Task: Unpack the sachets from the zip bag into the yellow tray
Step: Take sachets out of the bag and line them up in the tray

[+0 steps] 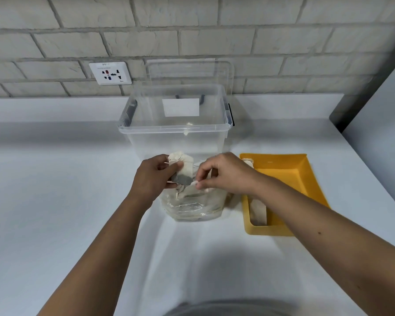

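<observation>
Left grip (155,176): raised over the bag's mouth, forearm reaching in from lower left, thumb and fingers clamped on a sachet (185,171) held upright.
Right grip (224,174): knuckles up, thumb and forefinger pinched on a second sachet (204,189) at the bag's mouth.
Zip bag (192,206): stood on the bench (55,179) between both wrists, more sachets seen inside.
Yellow tray (306,169): just right of the bag, a sachet (259,209) laid at its near end.
Clear box (176,137): set behind the bag.
</observation>
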Motion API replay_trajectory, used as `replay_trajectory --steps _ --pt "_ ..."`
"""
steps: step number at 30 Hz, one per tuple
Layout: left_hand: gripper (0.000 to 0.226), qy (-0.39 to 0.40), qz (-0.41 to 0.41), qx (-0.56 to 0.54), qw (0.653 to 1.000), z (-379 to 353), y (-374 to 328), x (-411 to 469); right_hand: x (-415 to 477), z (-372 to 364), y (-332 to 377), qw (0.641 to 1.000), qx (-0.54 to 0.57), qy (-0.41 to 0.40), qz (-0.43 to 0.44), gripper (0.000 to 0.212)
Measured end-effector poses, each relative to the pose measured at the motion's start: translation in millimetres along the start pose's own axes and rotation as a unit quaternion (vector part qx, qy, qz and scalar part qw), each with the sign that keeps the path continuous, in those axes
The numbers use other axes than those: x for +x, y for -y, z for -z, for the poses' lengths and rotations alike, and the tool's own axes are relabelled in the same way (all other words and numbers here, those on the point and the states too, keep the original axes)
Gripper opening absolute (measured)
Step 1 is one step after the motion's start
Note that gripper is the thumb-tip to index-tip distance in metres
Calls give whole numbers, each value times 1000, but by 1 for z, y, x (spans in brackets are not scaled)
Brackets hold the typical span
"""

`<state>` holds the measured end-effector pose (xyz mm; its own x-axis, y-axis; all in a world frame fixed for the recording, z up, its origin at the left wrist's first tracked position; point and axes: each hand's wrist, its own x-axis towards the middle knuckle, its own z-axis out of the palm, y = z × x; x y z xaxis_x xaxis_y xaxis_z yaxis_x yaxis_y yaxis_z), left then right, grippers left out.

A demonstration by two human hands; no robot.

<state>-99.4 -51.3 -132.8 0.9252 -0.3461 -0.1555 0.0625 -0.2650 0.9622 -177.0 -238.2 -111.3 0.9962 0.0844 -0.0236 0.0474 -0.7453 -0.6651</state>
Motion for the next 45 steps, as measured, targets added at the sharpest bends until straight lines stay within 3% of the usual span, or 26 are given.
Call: replay_trajectory --steps 10,16,19,23,27,31,38,45 --pt "33 101 85 -74 989 -9 -5 -8 19 -1 2 992 41 -112 -44 11" --pt "16 105 72 -56 990 -11 -3 -11 21 -10 -1 990 38 -126 -55 11" --pt "12 50 54 4 997 -10 4 -7 19 -15 -4 987 66 -130 -69 15" --pt "7 -14 16 104 994 -5 11 2 15 -21 -12 992 -88 -44 -74 7" --pt "9 -9 15 110 994 -6 11 4 19 -33 -6 958 -275 12 -84 22" --pt "9 -1 16 108 994 -5 11 5 23 -38 1 932 -349 34 -93 24" --pt "8 -4 23 74 997 -4 7 3 14 -26 -6 973 -209 -10 -96 15" --pt "10 19 2 13 1000 -14 -12 -9 -31 29 4 992 -33 -90 -77 11"
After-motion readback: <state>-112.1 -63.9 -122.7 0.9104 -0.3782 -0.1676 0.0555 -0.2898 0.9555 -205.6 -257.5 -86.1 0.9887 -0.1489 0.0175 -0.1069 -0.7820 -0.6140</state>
